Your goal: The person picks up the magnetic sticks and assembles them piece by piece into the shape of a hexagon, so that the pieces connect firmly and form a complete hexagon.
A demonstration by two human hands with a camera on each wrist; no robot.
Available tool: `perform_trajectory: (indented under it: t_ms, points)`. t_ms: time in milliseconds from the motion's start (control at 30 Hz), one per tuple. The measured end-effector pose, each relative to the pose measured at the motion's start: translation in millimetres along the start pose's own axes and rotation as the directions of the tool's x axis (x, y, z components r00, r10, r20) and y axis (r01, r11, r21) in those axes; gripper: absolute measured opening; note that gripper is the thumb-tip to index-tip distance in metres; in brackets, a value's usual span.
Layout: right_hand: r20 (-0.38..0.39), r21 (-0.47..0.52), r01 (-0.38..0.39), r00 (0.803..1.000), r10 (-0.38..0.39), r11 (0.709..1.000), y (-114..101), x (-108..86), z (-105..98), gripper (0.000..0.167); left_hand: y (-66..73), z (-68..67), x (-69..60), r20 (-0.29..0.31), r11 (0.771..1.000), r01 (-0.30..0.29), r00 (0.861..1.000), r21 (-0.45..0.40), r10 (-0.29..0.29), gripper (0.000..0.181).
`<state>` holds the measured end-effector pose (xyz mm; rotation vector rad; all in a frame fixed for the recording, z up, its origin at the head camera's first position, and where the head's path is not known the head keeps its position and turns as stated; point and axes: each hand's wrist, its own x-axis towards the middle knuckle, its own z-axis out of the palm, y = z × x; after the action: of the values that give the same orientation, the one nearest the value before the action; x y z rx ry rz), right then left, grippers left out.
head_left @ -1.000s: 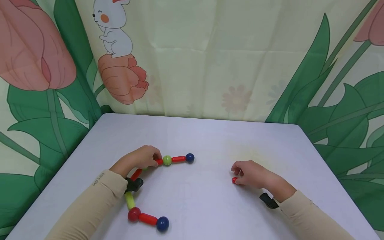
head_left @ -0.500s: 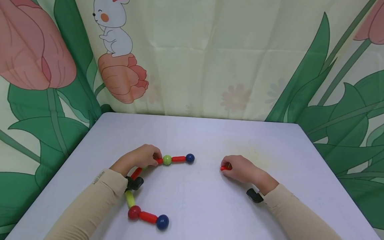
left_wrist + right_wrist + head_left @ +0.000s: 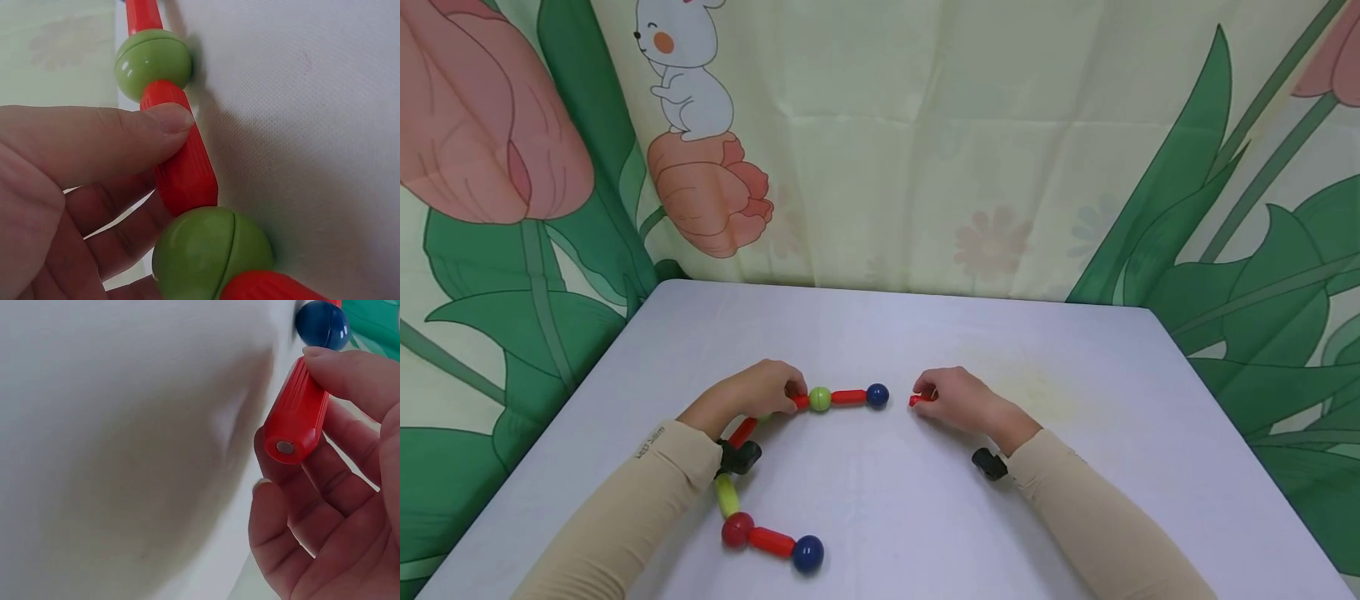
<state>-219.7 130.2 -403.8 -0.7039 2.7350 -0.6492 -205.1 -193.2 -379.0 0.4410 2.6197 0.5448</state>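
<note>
My left hand (image 3: pixel 758 388) pinches a red magnetic rod (image 3: pixel 184 165) between thumb and fingers. That rod joins an upper green ball (image 3: pixel 156 62) to a lower green ball (image 3: pixel 200 250). Beyond the upper one, another red rod (image 3: pixel 848 397) leads to a blue ball (image 3: pixel 877 396). In my right hand (image 3: pixel 962 402) is a loose red magnetic rod (image 3: pixel 297 412), with a round metal disc (image 3: pixel 285 447) showing at its near end. In the head view its far end points at that blue ball, a small gap apart; my fingers partly cover the rod.
The chain bends toward me past the left wrist camera (image 3: pixel 741 457), which hides part of it. Further on come a yellow-green rod (image 3: pixel 727 497), a red ball (image 3: pixel 737 530), a red rod (image 3: pixel 771 542) and a blue ball (image 3: pixel 808 554). A printed curtain (image 3: pixel 880 167) hangs behind the white table (image 3: pixel 1075 350).
My right hand has moved left and farther up the table with its red rod, close to the blue ball at the chain's end. The left hand has kept its hold in place.
</note>
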Motion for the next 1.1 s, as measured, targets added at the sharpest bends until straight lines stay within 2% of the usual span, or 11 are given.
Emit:
perform_trajectory:
  t_ms: [400, 567, 933, 1100]
  points:
    - [0.023, 0.015, -0.006, 1.0, 0.006, 1.0, -14.7, 19.7, 3.4, 0.015, 3.9, 0.8, 1.0, 0.004, 0.999, 0.036, 0.999, -0.005, -0.036, 0.016]
    - [0.018, 0.026, 0.003, 1.0, -0.004, 1.0, -18.0, 23.2, 5.5, 0.016, 3.7, 1.5, 1.1, -0.002, 1.0, 0.031, 1.0, 0.001, -0.031, 0.015]
    - [0.036, 0.061, -0.044, 0.998, 0.042, 0.997, -17.7, 17.1, 6.2, 0.025, 1.3, 4.9, 1.7, -0.021, 0.999, 0.043, 0.999, 0.01, -0.042, 0.019]
    - [0.029, 0.069, -0.05, 0.998, 0.048, 0.996, -13.9, 13.6, 6.1, 0.024, 0.7, 6.3, -1.1, -0.059, 0.999, 0.048, 0.997, 0.018, -0.047, 0.025]
